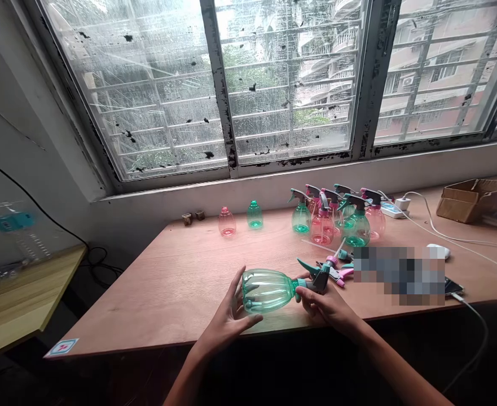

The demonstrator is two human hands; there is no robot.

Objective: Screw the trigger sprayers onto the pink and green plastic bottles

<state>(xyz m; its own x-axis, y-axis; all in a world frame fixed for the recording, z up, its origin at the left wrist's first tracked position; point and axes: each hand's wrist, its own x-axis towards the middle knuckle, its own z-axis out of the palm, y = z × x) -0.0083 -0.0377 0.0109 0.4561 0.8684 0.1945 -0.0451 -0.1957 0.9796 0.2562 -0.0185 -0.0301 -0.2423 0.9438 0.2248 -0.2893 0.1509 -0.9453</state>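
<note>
A green plastic spray bottle [267, 291] lies on its side in the air just above the near edge of the bench [146, 304], its base toward the left and its neck toward the right. The left hand [227, 318] cups the ribbed belly from the near side, its grip wide, with the fingers fanned across the curve. The right hand [326, 307] has a tighter grip, curled around the narrow neck just below a teal trigger head [320, 276] (whether that head is screwed down, I cannot tell).

The thin, translucent shell looks empty, so it should weigh very little and may flex under a hard squeeze. Its smooth ribs could turn slippery, which makes the stiffer neck the surest place to take hold.

Just right of the hands lie loose pink-and-teal sprayer parts [335, 272]. Farther off stand a headless pink bottle [227, 221] and a headless green bottle [255, 215], both glossy and egg-shaped, then a tight cluster of finished-looking pink and green spray bottles [333, 217]. A cardboard box [476, 200] sits at the far right of the plywood top, beyond a white power strip [392, 210].
</note>
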